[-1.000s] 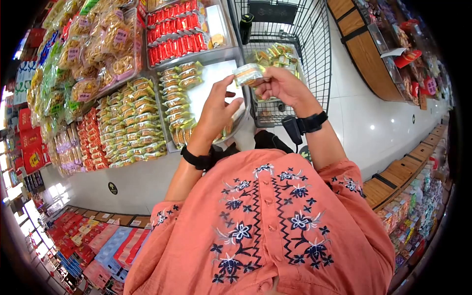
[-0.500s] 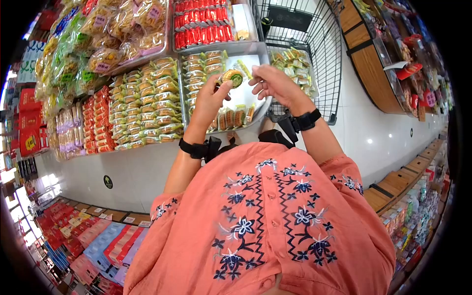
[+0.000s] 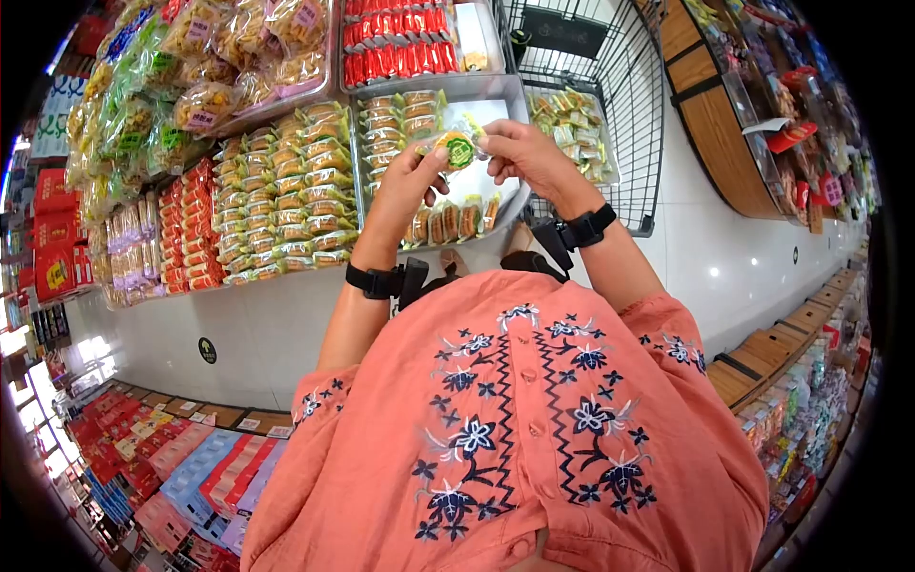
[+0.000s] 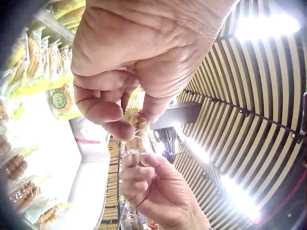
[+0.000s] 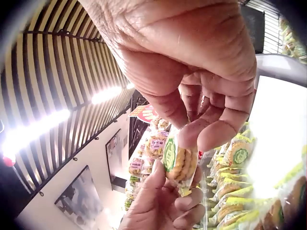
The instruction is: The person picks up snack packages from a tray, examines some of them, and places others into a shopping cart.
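Note:
A wrapped cookie pack (image 3: 459, 153) with a round green label is held between both hands over the tray. My left hand (image 3: 405, 191) pinches one end of it between thumb and fingers. At the opposite end, my right hand (image 3: 536, 164) pinches the clear wrapper with thumb and forefinger. In the right wrist view, ridged golden cookies show through the cookie pack's film (image 5: 180, 162). Below the hands, similar packs (image 3: 448, 225) stand in a row along the near edge of the white-bottomed tray (image 3: 515, 103), with more stacked at its left.
A shopping cart (image 3: 637, 162) stands to the right, carrying a clear container of wrapped cookies (image 3: 575, 133). Left of the tray are stacked cookie packs (image 3: 291, 195) and bagged snacks (image 3: 205, 100). Red-wrapped packs (image 3: 398, 62) fill the tray behind. A wood-sided shelf (image 3: 729, 143) stands across the aisle.
The cookie pack has moved left, away from the cart side, and turned so its green label shows. The right hand came off it half a second ago and now pinches its wrapper again.

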Demonstrator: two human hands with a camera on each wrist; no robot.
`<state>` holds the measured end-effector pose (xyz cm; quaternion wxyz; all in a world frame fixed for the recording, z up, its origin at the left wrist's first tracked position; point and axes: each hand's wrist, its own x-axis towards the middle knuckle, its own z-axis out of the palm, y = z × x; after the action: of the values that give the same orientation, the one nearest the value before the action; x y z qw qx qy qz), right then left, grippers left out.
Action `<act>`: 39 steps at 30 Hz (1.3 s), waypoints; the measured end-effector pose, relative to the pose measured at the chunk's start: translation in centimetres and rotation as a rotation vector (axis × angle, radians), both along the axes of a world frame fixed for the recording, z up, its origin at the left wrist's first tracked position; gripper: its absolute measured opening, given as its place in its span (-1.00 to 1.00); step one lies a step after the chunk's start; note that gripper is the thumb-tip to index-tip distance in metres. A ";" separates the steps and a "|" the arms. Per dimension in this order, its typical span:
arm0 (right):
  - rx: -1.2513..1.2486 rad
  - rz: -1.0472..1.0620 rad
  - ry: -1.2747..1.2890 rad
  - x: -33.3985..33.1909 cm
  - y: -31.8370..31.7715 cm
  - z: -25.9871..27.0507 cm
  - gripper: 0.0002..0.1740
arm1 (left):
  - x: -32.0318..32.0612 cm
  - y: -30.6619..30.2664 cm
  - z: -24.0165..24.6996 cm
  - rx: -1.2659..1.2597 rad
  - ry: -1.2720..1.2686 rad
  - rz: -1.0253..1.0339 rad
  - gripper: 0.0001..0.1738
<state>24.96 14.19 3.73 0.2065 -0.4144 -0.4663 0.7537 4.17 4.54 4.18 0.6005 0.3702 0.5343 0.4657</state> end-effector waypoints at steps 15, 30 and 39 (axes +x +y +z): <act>0.235 -0.095 -0.198 -1.7 2.5 -3.1 -0.78 | 0.6 2.7 -3.6 0.083 0.392 0.099 -0.43; 0.881 -0.315 -0.719 -4.3 8.2 -11.6 -0.84 | -0.1 0.0 -4.4 0.019 0.398 0.102 -0.46; 0.743 -0.282 -0.826 -4.9 9.7 -12.3 -0.80 | -0.6 0.0 -5.0 0.012 0.398 0.096 -0.48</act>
<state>20.08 23.86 -8.57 0.2377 -0.6324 -0.6821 0.2797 3.60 4.59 -0.83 0.4582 0.4326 0.6565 0.4146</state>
